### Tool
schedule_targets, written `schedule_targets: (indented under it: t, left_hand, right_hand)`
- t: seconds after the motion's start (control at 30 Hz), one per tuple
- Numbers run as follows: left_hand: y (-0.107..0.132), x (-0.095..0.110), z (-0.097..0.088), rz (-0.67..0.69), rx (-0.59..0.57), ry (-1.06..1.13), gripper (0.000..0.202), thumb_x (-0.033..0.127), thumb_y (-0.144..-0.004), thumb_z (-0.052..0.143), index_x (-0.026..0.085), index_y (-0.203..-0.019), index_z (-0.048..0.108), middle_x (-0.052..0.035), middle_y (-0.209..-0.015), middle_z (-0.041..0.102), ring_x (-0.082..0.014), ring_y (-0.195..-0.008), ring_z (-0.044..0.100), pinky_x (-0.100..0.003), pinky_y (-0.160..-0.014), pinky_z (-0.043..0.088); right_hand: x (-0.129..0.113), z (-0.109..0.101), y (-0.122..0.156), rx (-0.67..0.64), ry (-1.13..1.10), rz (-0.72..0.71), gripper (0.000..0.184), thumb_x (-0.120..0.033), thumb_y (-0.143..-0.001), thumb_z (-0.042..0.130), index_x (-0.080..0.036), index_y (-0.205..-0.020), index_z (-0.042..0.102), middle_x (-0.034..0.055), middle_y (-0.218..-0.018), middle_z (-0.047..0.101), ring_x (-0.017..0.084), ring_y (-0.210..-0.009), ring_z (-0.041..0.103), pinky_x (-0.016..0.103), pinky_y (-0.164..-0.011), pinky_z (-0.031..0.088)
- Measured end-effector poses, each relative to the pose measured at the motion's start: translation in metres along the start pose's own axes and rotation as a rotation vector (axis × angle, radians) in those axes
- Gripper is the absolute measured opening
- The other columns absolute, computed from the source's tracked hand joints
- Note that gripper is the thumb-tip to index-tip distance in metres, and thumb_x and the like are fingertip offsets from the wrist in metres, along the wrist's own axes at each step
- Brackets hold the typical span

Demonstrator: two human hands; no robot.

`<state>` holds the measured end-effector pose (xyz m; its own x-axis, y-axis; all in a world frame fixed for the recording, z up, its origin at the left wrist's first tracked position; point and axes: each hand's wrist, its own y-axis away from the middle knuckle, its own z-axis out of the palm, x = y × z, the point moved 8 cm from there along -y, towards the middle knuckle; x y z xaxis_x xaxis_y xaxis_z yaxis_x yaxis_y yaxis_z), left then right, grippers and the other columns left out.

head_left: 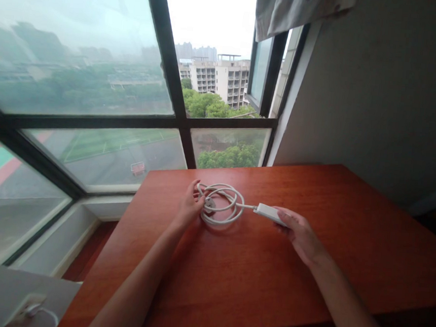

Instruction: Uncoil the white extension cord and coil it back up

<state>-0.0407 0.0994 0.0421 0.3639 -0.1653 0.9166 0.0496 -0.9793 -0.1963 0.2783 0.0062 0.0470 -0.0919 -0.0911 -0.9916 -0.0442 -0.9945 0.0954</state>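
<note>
A white cable (pixel 225 201) lies coiled in a loop on the reddish wooden table (pixel 254 268). Its plug sits inside the coil, and a white power strip block (pixel 269 212) is at its right end. My left hand (pixel 190 206) rests at the left side of the coil, fingers curled on the cable loops. My right hand (pixel 299 234) lies on the table with its fingers on the near end of the white block.
A large window with dark frames (pixel 172 78) runs along the table's far and left sides. A grey wall (pixel 380 96) stands at the right. A wall socket with a white plug and cord (pixel 31 310) shows at the lower left.
</note>
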Motion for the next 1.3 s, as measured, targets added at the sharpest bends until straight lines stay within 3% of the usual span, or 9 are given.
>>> schedule_targets:
  t: [0.13,0.27,0.43,0.57,0.73,0.87,1.0,1.2,1.3]
  left_hand:
    - [0.003,0.011,0.008,0.133,-0.071,-0.15,0.044,0.019,-0.079,0.057,0.019,-0.123,0.052,-0.0074,-0.101,0.065,-0.0192,-0.089,0.065,-0.03,-0.072,0.056]
    - [0.015,0.03,0.017,0.283,-0.119,-0.289,0.039,0.015,-0.079,0.051,0.021,-0.117,0.056,-0.0059,-0.102,0.065,-0.0177,-0.09,0.064,-0.029,-0.075,0.054]
    - [0.031,0.053,0.02,0.403,-0.097,-0.377,0.051,0.009,-0.079,0.048,0.024,-0.127,0.049,-0.0068,-0.11,0.063,-0.0188,-0.098,0.061,-0.031,-0.081,0.053]
    - [0.04,0.064,0.022,0.444,-0.06,-0.462,0.049,0.009,-0.08,0.048,0.024,-0.126,0.048,-0.0067,-0.11,0.063,-0.019,-0.093,0.062,-0.033,-0.081,0.051]
    - [0.049,0.071,0.018,0.453,0.007,-0.494,0.044,0.013,-0.083,0.049,0.022,-0.126,0.044,-0.0064,-0.104,0.064,-0.0192,-0.088,0.062,-0.034,-0.082,0.05]
    - [0.054,0.074,0.024,0.491,-0.028,-0.484,0.055,0.015,-0.085,0.048,0.02,-0.137,0.034,-0.0103,-0.114,0.061,-0.022,-0.1,0.06,-0.036,-0.089,0.048]
    - [0.051,0.066,0.022,0.415,0.017,-0.38,0.06,0.012,-0.082,0.048,0.019,-0.14,0.034,-0.0098,-0.108,0.063,-0.0212,-0.097,0.06,-0.036,-0.086,0.049]
    - [0.052,0.068,0.022,0.406,0.001,-0.145,0.055,0.009,-0.08,0.049,0.023,-0.132,0.047,-0.0078,-0.113,0.061,-0.0182,-0.098,0.059,-0.033,-0.087,0.05]
    - [0.054,0.077,0.025,0.466,-0.002,-0.121,0.054,0.006,-0.078,0.048,0.023,-0.129,0.05,-0.0078,-0.115,0.061,-0.0192,-0.105,0.057,-0.035,-0.092,0.047]
  right_hand:
    - [-0.017,-0.007,-0.01,0.173,-0.139,-0.105,0.048,-0.043,-0.068,0.075,-0.022,-0.109,0.063,0.0017,-0.095,0.064,0.014,-0.079,0.059,0.021,-0.062,0.047]
    - [-0.04,0.018,-0.026,0.178,-0.132,-0.316,0.063,-0.046,-0.067,0.075,-0.026,-0.122,0.05,0.0024,-0.101,0.064,0.017,-0.085,0.061,0.027,-0.072,0.05]
    - [-0.063,0.081,-0.039,0.055,0.482,-0.473,0.06,-0.053,-0.081,0.057,-0.022,-0.13,0.042,0.0107,-0.114,0.062,0.026,-0.101,0.06,0.035,-0.084,0.047]
    - [-0.06,0.127,-0.045,-0.101,0.99,-0.452,0.061,-0.051,-0.084,0.053,-0.021,-0.135,0.039,0.0148,-0.127,0.056,0.03,-0.107,0.058,0.037,-0.085,0.044]
    - [-0.04,0.155,-0.056,-0.299,1.159,-0.466,0.06,-0.043,-0.082,0.056,-0.015,-0.132,0.04,0.0173,-0.125,0.055,0.03,-0.114,0.053,0.037,-0.091,0.041]
    - [-0.034,0.157,-0.057,-0.332,1.086,-0.567,0.067,-0.041,-0.079,0.059,-0.011,-0.135,0.035,0.0194,-0.131,0.05,0.028,-0.122,0.046,0.038,-0.099,0.036]
    - [-0.032,0.135,-0.056,-0.116,0.975,-0.484,0.069,-0.05,-0.074,0.065,-0.013,-0.127,0.04,0.0165,-0.116,0.06,0.028,-0.104,0.059,0.037,-0.086,0.046]
    - [-0.029,0.127,-0.04,-0.02,0.691,-0.549,0.035,-0.044,-0.088,0.05,-0.024,-0.116,0.053,0.0066,-0.113,0.064,0.022,-0.103,0.061,0.032,-0.086,0.046]
    - [-0.022,0.12,-0.04,0.031,0.449,-0.507,0.035,-0.044,-0.092,0.042,-0.023,-0.116,0.054,0.0058,-0.112,0.065,0.019,-0.1,0.062,0.029,-0.083,0.048]
